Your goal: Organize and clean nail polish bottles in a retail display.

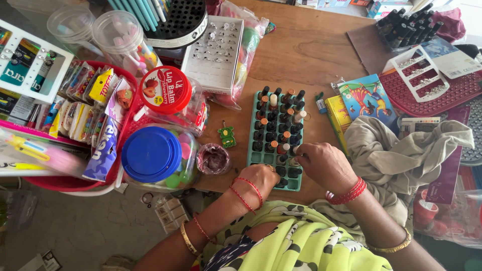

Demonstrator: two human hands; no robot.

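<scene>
While the left hand (261, 176) rests curled on the near left corner of the green tray (253, 153), the right hand (325, 165) pinches narrow over the tray's near right edge, fingertips (299, 152) closed on what looks like 1 small bottle (294, 161); the fingers hide most of it, so I cannot tell its cap colour. The left hand's fingers are folded under and hidden, so whether they grip anything cannot be told; it seems to steady the tray.

In the head view, the only 1 here, the tray lies on the desk (301, 55) near its near edge, most of its cells filled with upright bottles, dark caps mixed with orange and pale ones. A few cells along the near left side are bare.

To do this well, I judge the bottle should travel straight up or down its cell, since the neighbours stand touching on each side and a tilt could knock them. Keeping the left hand pressed on the tray would stop it sliding toward the grey cloth (401, 150) just beside its right edge. A frog charm (227, 136) and a small cup (213, 158) sit left of the tray.
</scene>
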